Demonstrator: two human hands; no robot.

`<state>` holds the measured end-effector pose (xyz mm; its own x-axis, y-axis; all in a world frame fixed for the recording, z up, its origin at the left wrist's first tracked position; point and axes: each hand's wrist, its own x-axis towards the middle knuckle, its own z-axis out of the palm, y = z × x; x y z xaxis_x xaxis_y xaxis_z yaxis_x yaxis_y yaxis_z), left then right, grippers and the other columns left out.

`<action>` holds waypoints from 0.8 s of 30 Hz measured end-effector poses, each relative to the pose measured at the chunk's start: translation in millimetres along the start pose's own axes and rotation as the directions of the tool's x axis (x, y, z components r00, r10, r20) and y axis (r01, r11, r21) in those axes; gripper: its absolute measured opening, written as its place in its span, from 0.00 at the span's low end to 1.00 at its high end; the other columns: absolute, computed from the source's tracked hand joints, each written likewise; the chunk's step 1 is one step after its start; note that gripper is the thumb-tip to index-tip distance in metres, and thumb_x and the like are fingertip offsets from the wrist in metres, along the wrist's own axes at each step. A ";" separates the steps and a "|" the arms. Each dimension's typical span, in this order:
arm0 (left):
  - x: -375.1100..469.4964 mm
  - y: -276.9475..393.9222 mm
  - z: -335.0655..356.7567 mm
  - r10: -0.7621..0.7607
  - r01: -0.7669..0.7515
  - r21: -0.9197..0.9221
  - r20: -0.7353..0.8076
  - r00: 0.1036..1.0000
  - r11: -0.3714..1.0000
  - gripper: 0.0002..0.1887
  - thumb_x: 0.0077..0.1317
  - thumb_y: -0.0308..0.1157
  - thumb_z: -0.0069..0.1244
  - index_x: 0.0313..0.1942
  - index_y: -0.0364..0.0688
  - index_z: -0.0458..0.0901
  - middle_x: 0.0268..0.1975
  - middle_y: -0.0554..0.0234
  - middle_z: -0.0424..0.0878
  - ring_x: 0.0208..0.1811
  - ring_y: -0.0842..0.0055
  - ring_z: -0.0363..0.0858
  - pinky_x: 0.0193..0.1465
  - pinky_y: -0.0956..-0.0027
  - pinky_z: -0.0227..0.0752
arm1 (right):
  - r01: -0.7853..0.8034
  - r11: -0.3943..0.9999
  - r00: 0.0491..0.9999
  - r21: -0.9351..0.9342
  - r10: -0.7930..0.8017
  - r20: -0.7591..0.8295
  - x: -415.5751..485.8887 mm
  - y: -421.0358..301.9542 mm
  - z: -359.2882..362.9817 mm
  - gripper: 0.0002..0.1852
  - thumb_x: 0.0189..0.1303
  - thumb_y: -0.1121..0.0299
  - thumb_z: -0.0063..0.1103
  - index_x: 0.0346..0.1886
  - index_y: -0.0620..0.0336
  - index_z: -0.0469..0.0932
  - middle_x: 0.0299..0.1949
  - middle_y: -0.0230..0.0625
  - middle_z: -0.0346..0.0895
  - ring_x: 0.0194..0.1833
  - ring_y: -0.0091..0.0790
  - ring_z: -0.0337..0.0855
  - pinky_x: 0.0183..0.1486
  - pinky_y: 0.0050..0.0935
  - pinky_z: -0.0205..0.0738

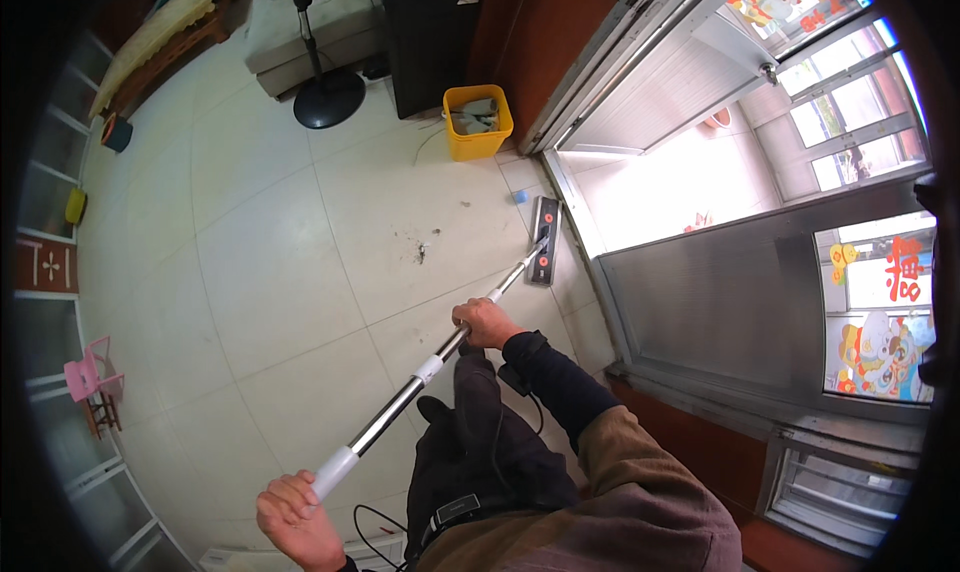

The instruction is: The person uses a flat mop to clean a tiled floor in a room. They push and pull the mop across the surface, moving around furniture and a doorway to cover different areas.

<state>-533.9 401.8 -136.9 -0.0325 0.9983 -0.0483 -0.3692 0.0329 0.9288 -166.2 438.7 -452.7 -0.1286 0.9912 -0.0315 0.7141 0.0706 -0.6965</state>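
Observation:
A flat mop with a metal pole (388,415) slants across the view in both of my hands. My left hand (295,513) wraps the white grip at the pole's upper end. Farther down, my right hand (487,323) is closed around the shaft. The mop's dark rectangular head (545,242) lies flat on the tiles beside the door sill. A small blue bottle cap (520,197) rests on the floor just off the head's far end. Left of the head, a scatter of dark debris (421,252) lies on the pale tiles.
A yellow bin (478,144) holding rubbish stands by the door frame. Beyond it are a black fan base (328,105) and a dark cabinet (429,54). Glazed metal doors (705,302) line the right, one part standing open. A small pink chair (84,377) is at the left wall.

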 end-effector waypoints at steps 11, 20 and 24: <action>-29.3 46.7 33.5 0.097 -0.057 0.118 -0.369 0.925 0.991 0.19 0.76 0.36 0.37 0.21 0.52 0.59 0.21 0.70 0.58 0.27 0.74 0.63 0.47 0.58 0.65 | 0.091 0.995 0.979 0.048 -0.098 0.179 19.3 -33.6 10.4 0.06 0.49 0.74 0.64 0.31 0.55 0.77 0.26 0.43 0.81 0.36 0.55 0.84 0.43 0.54 0.75; -60.0 93.2 -23.6 0.204 -0.206 -0.048 -0.045 0.978 0.977 0.20 0.85 0.34 0.30 0.27 0.50 0.56 0.24 0.71 0.55 0.28 0.79 0.57 0.41 0.70 0.60 | 0.202 0.974 0.950 0.100 -0.220 0.221 -1.3 -84.6 -16.2 0.08 0.51 0.76 0.63 0.34 0.55 0.76 0.26 0.41 0.77 0.34 0.53 0.81 0.42 0.50 0.74; -90.4 89.7 -47.3 0.284 -0.284 -0.033 -0.003 0.959 0.958 0.18 0.85 0.36 0.31 0.29 0.50 0.58 0.21 0.71 0.53 0.24 0.79 0.56 0.37 0.67 0.58 | 0.233 0.972 0.926 0.036 -0.233 0.298 -9.2 -101.8 -5.7 0.08 0.48 0.75 0.64 0.32 0.57 0.75 0.26 0.43 0.80 0.34 0.55 0.83 0.39 0.53 0.77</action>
<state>-608.0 312.2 -66.5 -0.1386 0.9663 0.2168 -0.3749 -0.2539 0.8916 -233.8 423.0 -377.4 -0.4905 0.8677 -0.0810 0.6392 0.2951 -0.7102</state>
